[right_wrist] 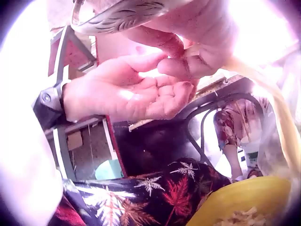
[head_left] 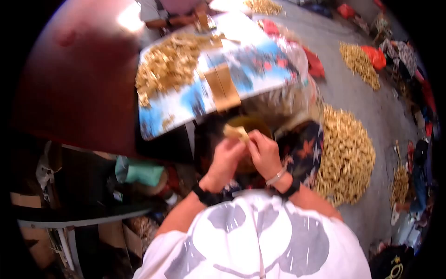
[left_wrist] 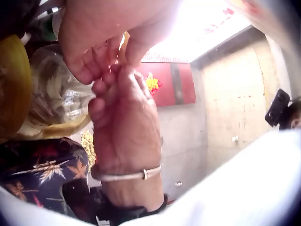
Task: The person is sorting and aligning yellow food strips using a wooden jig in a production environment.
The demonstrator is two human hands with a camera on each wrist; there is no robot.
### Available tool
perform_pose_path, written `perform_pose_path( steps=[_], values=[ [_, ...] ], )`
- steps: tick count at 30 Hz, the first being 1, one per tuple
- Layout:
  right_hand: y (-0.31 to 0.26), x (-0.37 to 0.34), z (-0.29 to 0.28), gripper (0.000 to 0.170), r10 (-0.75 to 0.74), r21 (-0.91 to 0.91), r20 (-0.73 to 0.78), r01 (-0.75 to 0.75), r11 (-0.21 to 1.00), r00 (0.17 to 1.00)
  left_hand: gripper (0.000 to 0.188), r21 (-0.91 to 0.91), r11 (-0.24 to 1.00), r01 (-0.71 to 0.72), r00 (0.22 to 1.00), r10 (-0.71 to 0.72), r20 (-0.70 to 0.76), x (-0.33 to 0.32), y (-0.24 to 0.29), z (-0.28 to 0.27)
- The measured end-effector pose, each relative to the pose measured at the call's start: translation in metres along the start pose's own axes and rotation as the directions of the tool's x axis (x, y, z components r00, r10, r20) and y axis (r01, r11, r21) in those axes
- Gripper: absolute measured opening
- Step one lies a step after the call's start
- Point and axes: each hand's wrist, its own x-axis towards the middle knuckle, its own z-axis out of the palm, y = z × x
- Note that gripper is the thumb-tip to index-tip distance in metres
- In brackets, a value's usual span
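In the head view a pale yellow, flexible strip (head_left: 236, 132) is held between both hands in front of the lap. My left hand (head_left: 225, 160) pinches it from the left, and my right hand (head_left: 265, 153) pinches it from the right. The fingertips meet closely in the left wrist view, where a sliver of the strip (left_wrist: 123, 44) shows between them. Right fingers and thumb are bent together in the right wrist view, beside the left palm (right_wrist: 127, 89). Below the hands stands a yellow bowl (right_wrist: 244, 193) with small pale pieces inside.
A table with a blue-and-white cover (head_left: 195, 100) stands ahead, bearing a heap of yellow strips (head_left: 169, 63) and a brown board (head_left: 223, 86). A large pile of small yellow pieces (head_left: 346, 158) lies on the floor at right. Clear plastic (head_left: 283, 102) hangs by the table edge.
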Motion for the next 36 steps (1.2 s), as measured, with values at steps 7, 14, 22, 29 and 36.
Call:
perform_pose_path(
  steps=[7, 14, 22, 29, 36],
  values=[
    [-0.001, -0.001, -0.01, 0.016, 0.055, -0.104, 0.136, -0.041, 0.994, 0.989, 0.02, 0.094, 0.996, 0.002, 0.996, 0.006, -0.084, 0.003, 0.007, -0.012],
    [0.02, 0.015, 0.0, 0.02, 0.132, 0.247, 0.2, -0.18, 0.952, 0.971, 0.016, 0.083, 0.992, 0.092, 0.996, -0.09, -0.029, -0.003, -0.001, -0.015],
    [0.024, 0.014, -0.004, 0.018, 0.157, 0.371, 0.403, -0.318, 0.873, 0.901, 0.014, 0.146, 0.989, 0.025, 0.999, -0.019, -0.042, -0.011, 0.007, -0.017],
    [0.028, 0.014, -0.006, 0.019, 0.349, 0.477, 0.406, -0.522, 0.707, 0.844, 0.013, 0.052, 0.988, 0.142, 0.99, -0.141, -0.018, -0.02, 0.014, -0.021],
    [0.02, 0.012, -0.003, 0.02, 0.358, 0.301, 0.431, -0.506, 0.808, 0.828, 0.016, 0.546, 0.835, 0.067, 0.997, -0.076, -0.006, -0.02, 0.018, -0.009]
  ],
)
